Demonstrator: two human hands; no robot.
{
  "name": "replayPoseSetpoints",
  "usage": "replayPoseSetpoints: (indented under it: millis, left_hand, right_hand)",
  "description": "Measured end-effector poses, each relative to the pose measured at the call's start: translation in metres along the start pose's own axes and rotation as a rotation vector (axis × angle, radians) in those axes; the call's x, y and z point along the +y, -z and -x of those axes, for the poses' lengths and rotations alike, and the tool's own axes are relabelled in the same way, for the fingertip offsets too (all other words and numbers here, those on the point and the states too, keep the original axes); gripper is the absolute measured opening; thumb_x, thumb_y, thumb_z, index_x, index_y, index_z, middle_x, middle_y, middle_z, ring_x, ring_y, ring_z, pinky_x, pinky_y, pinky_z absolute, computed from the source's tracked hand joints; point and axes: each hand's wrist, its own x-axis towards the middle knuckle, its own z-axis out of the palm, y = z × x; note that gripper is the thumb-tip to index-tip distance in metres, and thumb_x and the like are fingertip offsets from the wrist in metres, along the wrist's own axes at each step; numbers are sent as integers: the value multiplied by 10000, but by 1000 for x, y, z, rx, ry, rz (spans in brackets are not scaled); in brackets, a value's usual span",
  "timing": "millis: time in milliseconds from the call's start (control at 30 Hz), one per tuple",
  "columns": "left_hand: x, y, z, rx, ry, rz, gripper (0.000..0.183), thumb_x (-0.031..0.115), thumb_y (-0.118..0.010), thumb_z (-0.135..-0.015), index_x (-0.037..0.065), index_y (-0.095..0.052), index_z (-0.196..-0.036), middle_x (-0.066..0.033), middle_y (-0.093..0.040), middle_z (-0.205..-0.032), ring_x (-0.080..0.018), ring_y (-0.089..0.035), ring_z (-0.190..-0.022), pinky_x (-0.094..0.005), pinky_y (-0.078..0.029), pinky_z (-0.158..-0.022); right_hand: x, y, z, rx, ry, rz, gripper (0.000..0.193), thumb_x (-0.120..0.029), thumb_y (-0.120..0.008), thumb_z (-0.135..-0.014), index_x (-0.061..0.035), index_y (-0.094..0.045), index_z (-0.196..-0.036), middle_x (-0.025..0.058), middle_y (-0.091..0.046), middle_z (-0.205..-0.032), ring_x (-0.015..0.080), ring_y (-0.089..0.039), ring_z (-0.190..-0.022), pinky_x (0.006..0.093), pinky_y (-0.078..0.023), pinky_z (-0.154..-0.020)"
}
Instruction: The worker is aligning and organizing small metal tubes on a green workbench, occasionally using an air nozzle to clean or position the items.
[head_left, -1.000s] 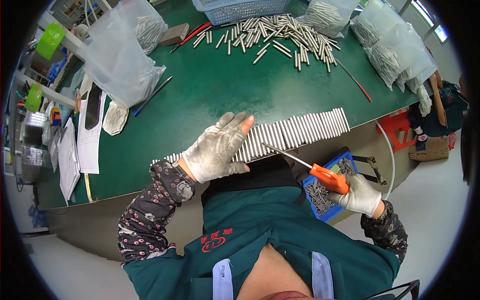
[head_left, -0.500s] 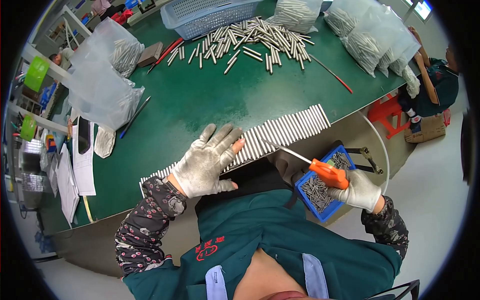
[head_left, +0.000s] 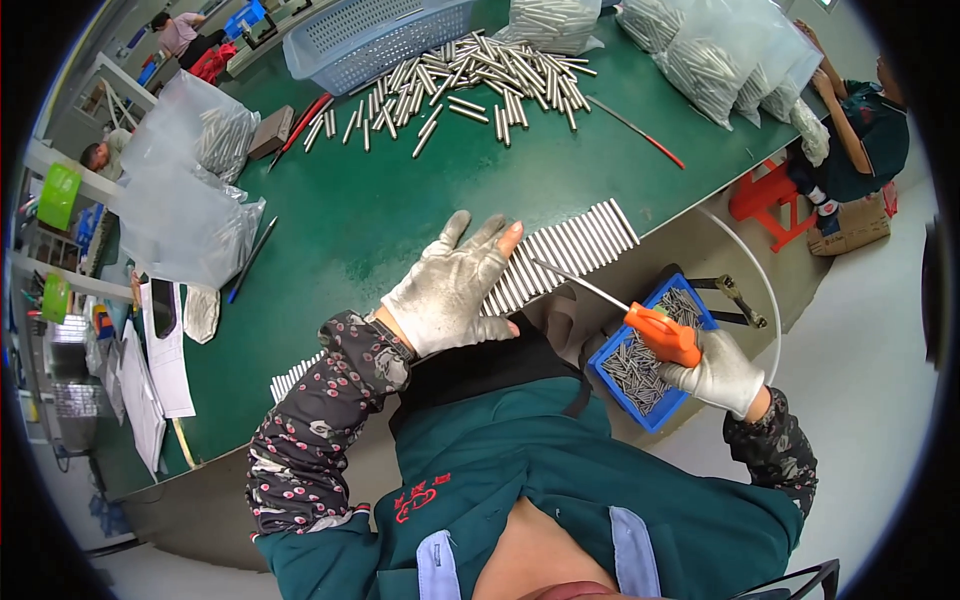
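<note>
- Gloved left hand was laid flat, fingers spread, on the row of metal rods lined up along the near edge of the green table; nothing was gripped by it.
- Compared with half a second before, the same flat press on the row was kept, with little shift seen.
- Gloved right hand was closed around the orange handle of a screwdriver, held above the blue bin of small metal parts.
- The screwdriver's thin shaft was pointed toward the rods, its tip close to the row, much as it was earlier.
- Loose rods were scattered farther back, beside a blue basket.
</note>
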Motion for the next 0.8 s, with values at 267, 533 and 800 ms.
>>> replayPoseSetpoints:
  millis: [267, 533, 800]
  left_hand:
    - [1, 2, 0, -24, -27, -9, 1077, 563, -673, -705, -19, -159, -1451, -186, -329, -1457, -352, -290, -1370, -512, -134, -1145]
    - [0, 3, 0, -38, -41, -17, 1053, 591, -639, -725, -11, -171, -1451, -195, -327, -1456, -373, -290, -1366, -536, -143, -1133]
    - [4, 9, -46, 16, -154, -112, 1025, 711, -476, -791, 4, -154, -1461, -271, -288, -1449, -431, -265, -1360, -534, -185, -1120]
  right_hand:
    - [14, 2, 4, -2, -7, 44, 368, -266, -660, -743, -29, -658, -1025, 183, -645, -731, 321, -638, -677, 369, -501, -657]
    - [27, 14, 16, 41, -64, 9, 366, -247, -682, -728, -13, -659, -1008, 168, -647, -730, 282, -649, -685, 349, -498, -667]
    - [31, 18, 24, 128, -159, -105, 313, -243, -690, -744, -13, -655, -953, 137, -645, -746, 255, -618, -675, 342, -485, -674]
